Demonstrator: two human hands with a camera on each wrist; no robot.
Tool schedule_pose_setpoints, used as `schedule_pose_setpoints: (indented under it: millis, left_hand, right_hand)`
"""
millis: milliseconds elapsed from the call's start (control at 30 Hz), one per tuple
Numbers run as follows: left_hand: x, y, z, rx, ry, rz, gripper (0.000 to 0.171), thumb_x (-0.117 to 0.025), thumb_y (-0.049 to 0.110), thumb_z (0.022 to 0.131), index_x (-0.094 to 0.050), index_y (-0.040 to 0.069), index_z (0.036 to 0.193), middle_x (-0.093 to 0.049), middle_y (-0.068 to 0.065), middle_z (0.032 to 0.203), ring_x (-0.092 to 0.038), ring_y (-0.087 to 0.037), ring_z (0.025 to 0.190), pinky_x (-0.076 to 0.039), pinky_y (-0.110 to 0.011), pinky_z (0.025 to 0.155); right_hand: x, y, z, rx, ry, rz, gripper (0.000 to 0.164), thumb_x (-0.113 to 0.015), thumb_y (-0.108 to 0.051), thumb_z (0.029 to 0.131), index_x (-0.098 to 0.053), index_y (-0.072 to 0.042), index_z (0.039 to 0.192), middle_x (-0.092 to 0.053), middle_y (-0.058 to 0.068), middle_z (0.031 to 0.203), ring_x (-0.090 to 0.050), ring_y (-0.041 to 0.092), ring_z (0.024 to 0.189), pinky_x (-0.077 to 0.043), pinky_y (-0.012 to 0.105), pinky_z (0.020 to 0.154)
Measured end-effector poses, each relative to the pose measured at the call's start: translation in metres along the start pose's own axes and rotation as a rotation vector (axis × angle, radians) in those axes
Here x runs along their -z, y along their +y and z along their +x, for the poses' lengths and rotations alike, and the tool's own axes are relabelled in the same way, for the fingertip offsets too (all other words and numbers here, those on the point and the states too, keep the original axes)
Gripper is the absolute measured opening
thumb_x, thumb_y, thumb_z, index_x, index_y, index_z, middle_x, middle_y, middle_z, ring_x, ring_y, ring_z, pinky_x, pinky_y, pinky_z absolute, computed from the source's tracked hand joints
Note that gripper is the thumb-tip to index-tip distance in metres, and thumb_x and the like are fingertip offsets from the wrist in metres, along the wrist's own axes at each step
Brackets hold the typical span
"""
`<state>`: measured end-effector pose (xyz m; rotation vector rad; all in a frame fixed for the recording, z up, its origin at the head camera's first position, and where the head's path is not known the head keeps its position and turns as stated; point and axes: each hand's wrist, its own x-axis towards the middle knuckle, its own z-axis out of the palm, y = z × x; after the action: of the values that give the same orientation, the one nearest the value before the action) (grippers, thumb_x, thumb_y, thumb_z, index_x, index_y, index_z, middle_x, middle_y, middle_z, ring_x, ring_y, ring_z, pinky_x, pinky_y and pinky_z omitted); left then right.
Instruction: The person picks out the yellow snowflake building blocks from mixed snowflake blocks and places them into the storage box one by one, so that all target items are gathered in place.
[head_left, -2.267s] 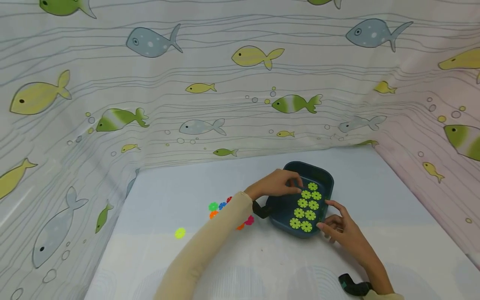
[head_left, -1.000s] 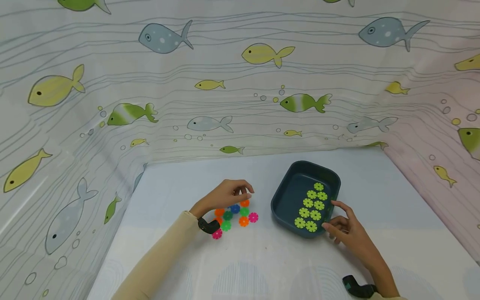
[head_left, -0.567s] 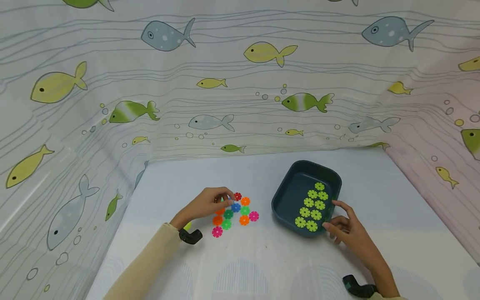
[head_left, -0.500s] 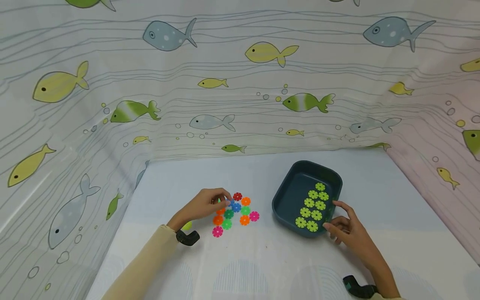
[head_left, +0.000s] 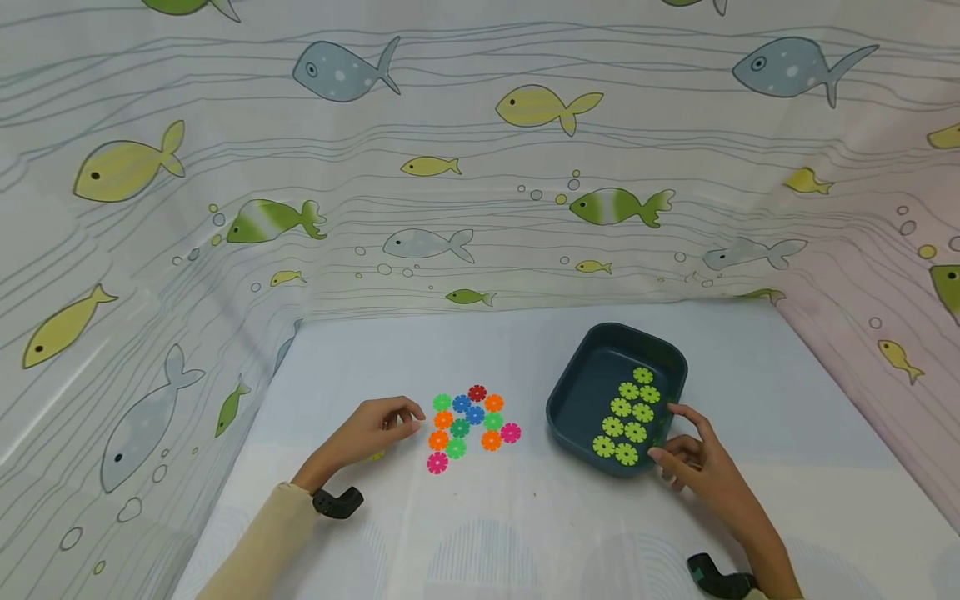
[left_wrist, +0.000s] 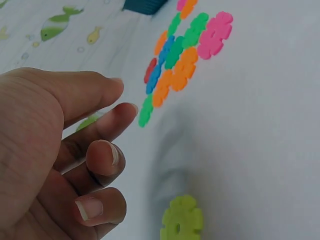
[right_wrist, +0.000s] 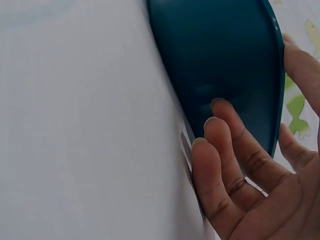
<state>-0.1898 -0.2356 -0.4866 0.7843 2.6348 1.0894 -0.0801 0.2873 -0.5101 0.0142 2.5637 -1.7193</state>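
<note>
In the head view, my left hand [head_left: 367,435] is over the left of the table, fingers loosely bent and holding nothing. A yellow-green flower-shaped plastic disc [left_wrist: 182,220] lies on the table near it, mostly hidden by the hand in the head view. My right hand [head_left: 701,467] touches the right side of a dark blue-green tray [head_left: 581,408], index finger and thumb at its rim. In the right wrist view, other fingers rest near the outer wall [right_wrist: 225,55]. Several yellow-green discs [head_left: 642,412] lie in rows inside the tray's right half.
Between left hand and tray lies a flat group of flower-shaped discs: orange [head_left: 438,440], blue [head_left: 475,415], green [head_left: 455,448], pink [head_left: 437,462] and red [head_left: 477,392]. A fish-print curtain [head_left: 420,275] rises behind the white table [head_left: 480,508].
My left hand has gone from over the tray, across the coloured discs, to the left beside the lone yellow-green disc. My right hand has stayed at the tray.
</note>
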Motion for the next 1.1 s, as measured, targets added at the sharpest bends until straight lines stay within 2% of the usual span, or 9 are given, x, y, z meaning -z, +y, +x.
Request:
schedule_pose_setpoints:
  millis: [267, 433, 600, 867, 1100]
  left_hand:
    - [0.004, -0.013, -0.025, 0.025, 0.05, -0.007, 0.014, -0.075, 0.019, 0.096, -0.073, 0.017, 0.11, -0.066, 0.008, 0.093, -0.052, -0.011, 0.067, -0.044, -0.024, 0.059]
    - [0.006, -0.023, -0.041, 0.027, 0.087, -0.007, 0.02, -0.079, 0.012, 0.092, -0.072, 0.016, 0.11, -0.067, 0.004, 0.096, -0.051, -0.011, 0.065, -0.043, -0.024, 0.059]
    - [0.01, -0.028, -0.054, 0.058, 0.123, -0.008, 0.026, -0.084, 0.014, 0.088, -0.072, 0.018, 0.111, -0.068, 0.003, 0.1, -0.049, -0.012, 0.064, -0.042, -0.024, 0.058]
    - [0.012, -0.033, -0.064, 0.059, 0.149, 0.008, 0.034, -0.087, 0.013, 0.083, -0.071, 0.014, 0.113, -0.068, 0.001, 0.104, -0.048, -0.009, 0.064, -0.043, -0.024, 0.058]
    - [0.013, -0.036, -0.065, 0.069, 0.131, 0.015, 0.033, -0.087, 0.017, 0.084, -0.073, 0.013, 0.113, -0.064, -0.001, 0.097, -0.046, -0.007, 0.064, -0.042, -0.025, 0.056]
  right_hand:
    - [0.0, -0.001, 0.0, -0.006, 0.002, -0.009, 0.082, -0.072, -0.029, 0.098, -0.019, -0.02, 0.16, -0.068, 0.018, 0.102, -0.067, 0.026, 0.076, -0.057, 0.037, 0.062]
    - [0.001, -0.001, -0.001, -0.007, -0.004, 0.001, 0.082, -0.073, -0.028, 0.098, -0.019, -0.02, 0.16, -0.069, 0.018, 0.102, -0.067, 0.026, 0.076, -0.057, 0.037, 0.062]
    - [0.0, -0.001, -0.001, -0.006, -0.003, 0.001, 0.082, -0.072, -0.027, 0.099, -0.019, -0.019, 0.16, -0.068, 0.018, 0.102, -0.067, 0.026, 0.076, -0.057, 0.037, 0.062]
    - [0.0, -0.003, -0.001, -0.014, -0.002, -0.001, 0.081, -0.072, -0.027, 0.099, -0.02, -0.018, 0.16, -0.068, 0.018, 0.102, -0.067, 0.027, 0.076, -0.057, 0.036, 0.062]
    - [0.0, -0.003, -0.001, -0.014, 0.002, 0.001, 0.082, -0.073, -0.028, 0.098, -0.02, -0.02, 0.16, -0.069, 0.018, 0.101, -0.067, 0.027, 0.076, -0.057, 0.036, 0.063]
